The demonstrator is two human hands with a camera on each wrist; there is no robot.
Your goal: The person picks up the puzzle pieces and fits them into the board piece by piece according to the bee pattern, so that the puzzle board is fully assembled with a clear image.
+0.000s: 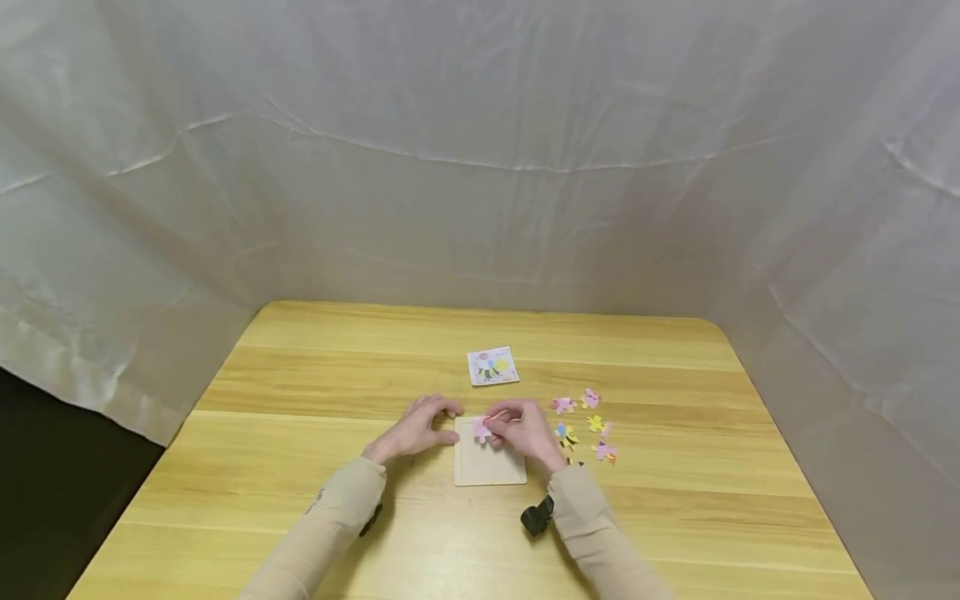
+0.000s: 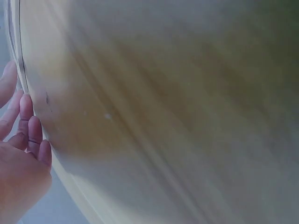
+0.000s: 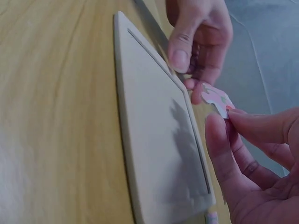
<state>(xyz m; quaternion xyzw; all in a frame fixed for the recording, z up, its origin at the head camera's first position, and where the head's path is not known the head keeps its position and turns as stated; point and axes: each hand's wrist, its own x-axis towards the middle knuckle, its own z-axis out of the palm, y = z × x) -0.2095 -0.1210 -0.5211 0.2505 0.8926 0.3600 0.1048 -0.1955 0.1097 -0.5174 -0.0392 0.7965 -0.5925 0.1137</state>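
Head view first: a wooden worktop (image 1: 300,433) sits inside a white fabric enclosure. Near its middle lies a pale square puzzle tray (image 1: 491,467). The left hand (image 1: 417,427) rests on the worktop at the tray's far left corner, fingers loosely bent and touching the rim. The right hand (image 1: 528,431) is over the tray's far edge, its grip closed on a pink puzzle piece (image 1: 481,429) held just above the tray's far left corner. To the right of the tray lie loose puzzle pieces (image 1: 583,425), pink and yellow, scattered close together. Farther away sits a small picture card (image 1: 492,366). Both arms wear beige sleeves.

Left wrist view: mostly blurred worktop surface; the left hand's fingers (image 2: 29,126) lie relaxed against the tray's edge, holding nothing.

Right wrist view: the tray (image 3: 149,130) shows its raised rim and bare recessed floor. The right hand (image 3: 261,158) pinches the pink piece (image 3: 217,99) between thumb and fingertips, off the tray's edge. The left hand (image 3: 201,37) touches the tray's rim with its fingertips, just beside the piece.
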